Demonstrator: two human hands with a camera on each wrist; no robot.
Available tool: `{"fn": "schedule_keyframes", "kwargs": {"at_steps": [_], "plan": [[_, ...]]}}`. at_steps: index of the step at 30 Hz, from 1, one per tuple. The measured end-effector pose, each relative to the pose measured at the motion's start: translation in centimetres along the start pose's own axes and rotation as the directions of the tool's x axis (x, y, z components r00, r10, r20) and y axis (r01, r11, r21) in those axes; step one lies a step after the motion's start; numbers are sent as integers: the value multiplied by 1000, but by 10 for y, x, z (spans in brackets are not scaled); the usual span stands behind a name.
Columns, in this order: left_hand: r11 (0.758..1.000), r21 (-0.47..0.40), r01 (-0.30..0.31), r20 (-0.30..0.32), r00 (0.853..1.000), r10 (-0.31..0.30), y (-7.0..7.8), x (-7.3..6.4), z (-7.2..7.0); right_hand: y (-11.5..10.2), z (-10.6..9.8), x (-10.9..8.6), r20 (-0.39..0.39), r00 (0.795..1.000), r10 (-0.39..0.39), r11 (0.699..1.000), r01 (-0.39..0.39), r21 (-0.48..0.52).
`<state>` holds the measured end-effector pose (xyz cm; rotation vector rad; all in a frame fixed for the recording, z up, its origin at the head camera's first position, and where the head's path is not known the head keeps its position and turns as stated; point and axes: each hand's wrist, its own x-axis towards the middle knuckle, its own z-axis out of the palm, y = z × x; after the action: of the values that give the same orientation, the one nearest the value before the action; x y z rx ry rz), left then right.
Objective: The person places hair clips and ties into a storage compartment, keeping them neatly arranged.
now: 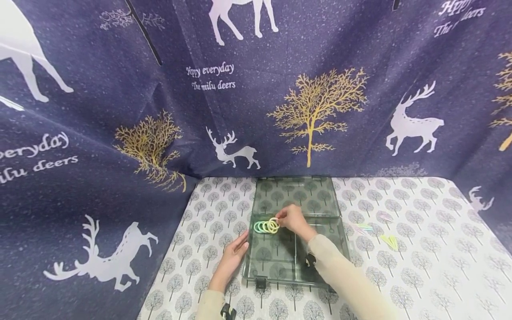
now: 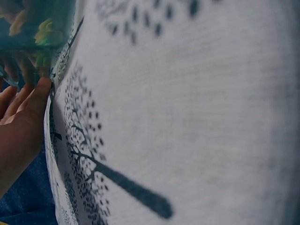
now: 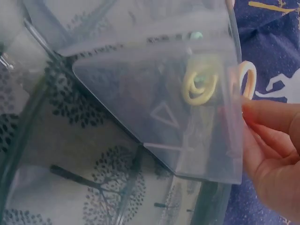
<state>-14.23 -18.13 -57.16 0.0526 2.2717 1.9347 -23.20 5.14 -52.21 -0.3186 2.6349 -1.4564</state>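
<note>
Sleeves (image 1: 352,278), pale cream, reach in over a tree-print cloth (image 1: 192,266). Left hand (image 1: 233,258) grasps nothing; fingers extended, tips at the left wall of a translucent green case (image 1: 278,249). On the cloth, right of the case: a yellow V-shaped piece (image 1: 389,242), then pastel strips (image 1: 363,228) slightly farther off. At the case's far left, an overlapping row of rings (image 1: 269,227), green to yellow. Right hand (image 1: 294,220) pinches a pale ring (image 3: 253,79) at the row's right end. Lid (image 1: 296,191) folded back behind. Beyond: dark blue backdrop (image 1: 256,111), deer and gold trees.
</note>
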Motion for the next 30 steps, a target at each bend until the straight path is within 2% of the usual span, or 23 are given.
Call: {"fn": "schedule_keyframes", "kwargs": {"at_steps": [4,11,17,20,25,30], "plan": [[1000,9,5,-7,1000,-5,-7,3,0,0,4,-2,-33,999,-13,997,11,-79],[1000,28,12,-16,1000,-11,-8,3,0,1,11,0,-105,994,-40,980,19,-197],[1000,15,2,-11,1000,-2,-6,3,0,3,15,0,-146,986,-82,974,49,-220],[1000,15,7,-9,1000,-7,-1,1,0,3,15,-1,-160,982,-98,976,64,-207],[1000,6,16,-6,1000,-16,17,-6,2,2,15,-3,-165,980,-113,977,79,-196],[1000,4,-10,-12,1000,10,24,-11,4,1,14,-3,-170,978,-117,977,83,-197]]}}
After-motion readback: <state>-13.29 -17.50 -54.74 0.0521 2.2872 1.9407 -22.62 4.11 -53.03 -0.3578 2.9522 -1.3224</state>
